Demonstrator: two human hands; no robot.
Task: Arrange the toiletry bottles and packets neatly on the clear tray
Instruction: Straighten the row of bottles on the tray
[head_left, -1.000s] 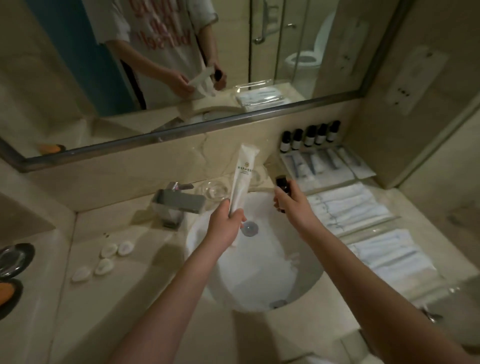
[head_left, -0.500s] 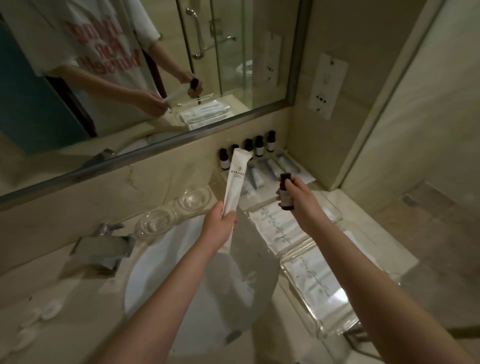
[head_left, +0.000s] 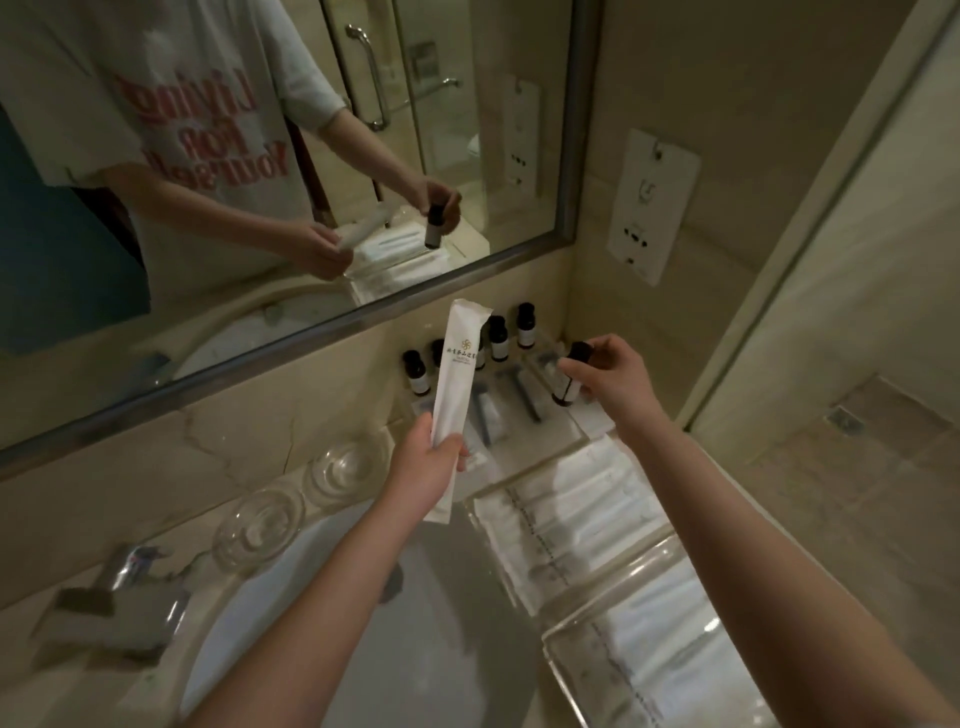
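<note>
My left hand (head_left: 427, 466) grips the lower part of a long white packet (head_left: 459, 384) that stands upright in front of the tray. My right hand (head_left: 615, 375) pinches a small dark bottle (head_left: 567, 382) with a pale label, low over the right end of the clear tray (head_left: 589, 423) in the counter's back corner. Several matching dark bottles (head_left: 497, 339) stand in a row along the tray's back edge under the mirror; the packet hides part of that row. Flat packets (head_left: 519, 395) with dark contents lie on the tray in front of them.
Two clear trays of folded white towels (head_left: 571, 512) (head_left: 670, 644) run along the counter's right side. A white sink basin (head_left: 332, 623) lies below my arms, with a chrome tap (head_left: 109, 603) at left. Two upturned glasses (head_left: 260, 525) (head_left: 345, 465) sit behind the basin. A wall meets the counter at right.
The view has swung right toward the corner tray. My right hand has carried the small bottle forward and right, over the tray's right end. My left hand still holds the packet upright.
</note>
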